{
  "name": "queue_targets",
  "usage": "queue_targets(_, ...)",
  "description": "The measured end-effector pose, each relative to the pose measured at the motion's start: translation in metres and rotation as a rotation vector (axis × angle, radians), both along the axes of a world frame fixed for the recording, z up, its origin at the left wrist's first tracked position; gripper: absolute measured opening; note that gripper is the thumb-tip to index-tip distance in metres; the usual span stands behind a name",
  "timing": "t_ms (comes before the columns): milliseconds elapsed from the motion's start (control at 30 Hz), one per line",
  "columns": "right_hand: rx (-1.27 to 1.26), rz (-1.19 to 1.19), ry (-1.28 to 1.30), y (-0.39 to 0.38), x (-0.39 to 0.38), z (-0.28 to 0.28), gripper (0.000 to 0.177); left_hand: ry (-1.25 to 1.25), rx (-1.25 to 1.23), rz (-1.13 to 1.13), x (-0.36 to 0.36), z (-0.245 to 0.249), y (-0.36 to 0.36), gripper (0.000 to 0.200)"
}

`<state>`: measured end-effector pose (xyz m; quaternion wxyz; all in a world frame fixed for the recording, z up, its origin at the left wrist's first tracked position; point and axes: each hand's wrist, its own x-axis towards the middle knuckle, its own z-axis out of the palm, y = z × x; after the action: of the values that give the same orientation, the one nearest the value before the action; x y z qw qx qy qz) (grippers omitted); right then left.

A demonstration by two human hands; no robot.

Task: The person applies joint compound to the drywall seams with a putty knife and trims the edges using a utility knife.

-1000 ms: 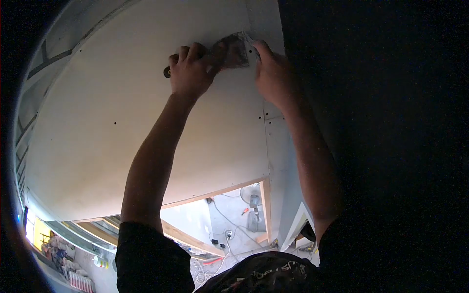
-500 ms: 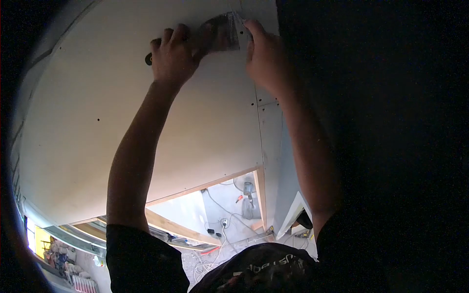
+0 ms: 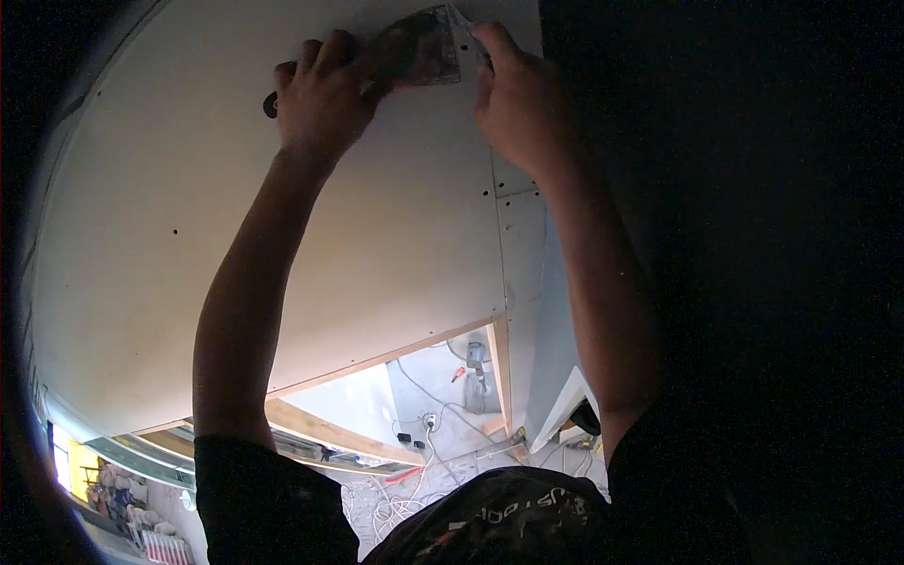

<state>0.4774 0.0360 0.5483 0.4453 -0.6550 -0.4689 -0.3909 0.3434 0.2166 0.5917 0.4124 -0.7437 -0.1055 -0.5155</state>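
Note:
My left hand [image 3: 325, 99] is wrapped round the dark handle of a wide-bladed taping knife [image 3: 428, 52], whose blade lies close to the pale board [image 3: 377, 235]. My right hand [image 3: 523, 99] grips a smaller tool [image 3: 466, 24], with its thin tip near the wide blade's upper right edge. Much of the smaller tool is hidden by my fingers. Dark screw spots dot the board, and a narrow seam runs down from between my hands.
Below the board is a wood-framed opening [image 3: 502, 377]. White cables [image 3: 400, 513], a red object [image 3: 403, 476] and a power tool [image 3: 476, 356] lie on the floor beyond. A white radiator-like object [image 3: 165, 546] stands at lower left. Deep shadow covers the right side.
Both hands and the wide knife appear slightly higher in view; my left hand and the knife also sit a little further left. The surroundings have shifted slightly too.

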Motion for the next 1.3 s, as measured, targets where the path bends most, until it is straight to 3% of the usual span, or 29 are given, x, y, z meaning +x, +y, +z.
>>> queue_targets(67,0.028,-0.014,-0.047,-0.003,-0.003,0.001,0.036,-0.006,-0.001,0.015,0.001,-0.001,0.001,0.051)
queue_targets(167,-0.096,-0.004,0.087,-0.012,-0.016,0.004,0.038,-0.008,-0.044,0.022,0.000,0.002,0.000,0.051)
queue_targets(267,-0.049,0.036,0.028,-0.009,-0.010,-0.016,0.040,-0.019,-0.014,0.018,0.002,0.002,0.002,0.048)
queue_targets(467,-0.137,0.012,0.152,-0.005,-0.006,-0.056,0.043,0.001,-0.066,0.083,0.000,0.007,-0.003,0.044)
queue_targets(667,-0.172,0.015,0.144,-0.001,-0.002,-0.054,0.043,-0.001,-0.095,0.098,0.001,0.015,-0.005,0.050)
queue_targets(733,-0.125,0.065,0.065,0.004,0.004,-0.062,0.054,0.007,-0.108,0.060,0.003,0.016,0.000,0.049)
queue_targets(900,-0.140,0.072,0.080,0.006,0.016,-0.064,0.057,0.037,-0.112,0.048,0.016,0.014,0.003,0.060)
queue_targets(1200,-0.221,0.103,0.169,0.063,0.050,-0.084,0.061,0.114,-0.118,0.081,0.042,-0.002,0.051,0.061)
queue_targets(1233,-0.189,0.075,0.168,0.067,0.052,-0.094,0.047,0.145,-0.107,0.072,0.044,-0.012,0.059,0.059)
queue_targets(1300,-0.190,0.081,0.167,0.073,0.055,-0.110,0.047,0.154,-0.078,0.076,0.045,-0.026,0.066,0.058)
